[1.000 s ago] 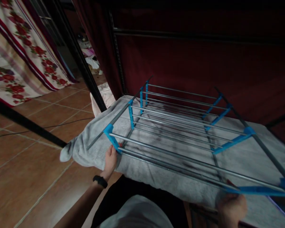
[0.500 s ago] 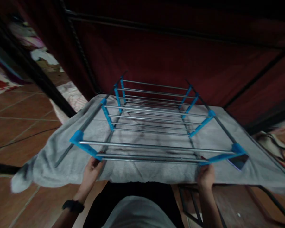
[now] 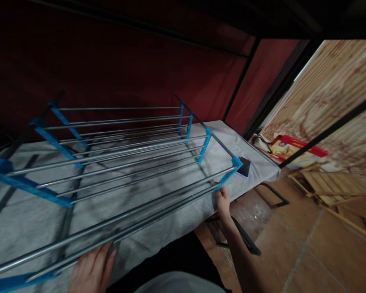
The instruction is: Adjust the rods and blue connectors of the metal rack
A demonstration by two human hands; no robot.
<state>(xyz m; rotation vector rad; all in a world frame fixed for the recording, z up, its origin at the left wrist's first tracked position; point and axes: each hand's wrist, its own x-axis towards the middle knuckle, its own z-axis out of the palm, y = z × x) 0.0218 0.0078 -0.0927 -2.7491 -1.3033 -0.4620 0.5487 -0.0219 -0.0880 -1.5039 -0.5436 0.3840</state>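
Observation:
A rack of thin metal rods with blue plastic brackets [image 3: 203,148] stands on a grey cloth [image 3: 183,203], in several tiers one behind another. My right hand [image 3: 223,199] has its fingers closed around the lower end of the front right blue bracket, where the rods meet it. At the bottom of the view, my left hand [image 3: 93,266] is against the lower front rods, near the front left bracket [image 3: 44,280]. Its fingers are stretched out side by side, and the tips touch or nearly touch the rod. A dark-screened phone [image 3: 244,167] lies right of the rack.
Dark red fabric [image 3: 140,77] hangs behind the rack, with dark frame bars [image 3: 299,150] at the right. Beyond them are a red and yellow box [image 3: 297,148] and a folded wooden slatted piece [image 3: 335,183] on the tiled floor. Black metal legs [image 3: 244,236] stand below the cloth's edge.
The view has turned to the right, so the rack appears further left and nearer. My left hand has moved from the bracket's end onto the front rods; my right hand stays at its corner.

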